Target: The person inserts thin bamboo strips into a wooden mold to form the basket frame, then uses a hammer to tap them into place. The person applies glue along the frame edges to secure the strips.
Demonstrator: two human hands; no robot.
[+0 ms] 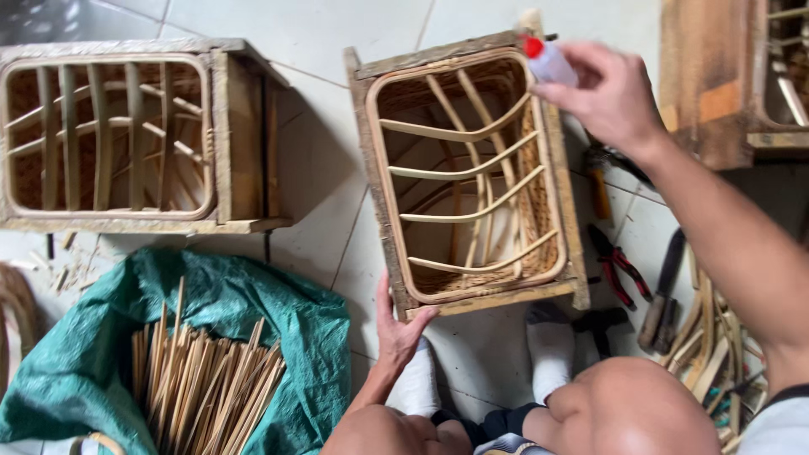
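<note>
Right hand: right hand [611, 97] closed around a small white glue bottle with a red cap [546, 59], the capped tip against the far right corner of the rattan-and-wood frame [468, 173].
Left hand: left hand [396, 324] open, fingers spread, pressing flat against the near left corner of the same frame; it grips nothing.
Frame: a wooden box with a woven rattan lining and curved cane slats across its open face, standing on the tiled floor [320, 194] in front of the person's feet in white socks [549, 345].
Second frame: a similar slatted box [126, 135] lies on the floor toward the far left corner, well apart from the one in hand.
Green sack: a green woven sack [253, 320] sits open on the floor near the left edge, holding a bundle of thin bamboo strips [206, 383].
Tools: red-handled pliers [619, 270] lie on the floor just right of the frame, beside a dark-handled tool [661, 291].
Offcuts: loose cane pieces [708, 354] lie heaped at the near right, next to the person's knee.
Far right: another wooden frame piece [716, 76] stands at the far right corner.
</note>
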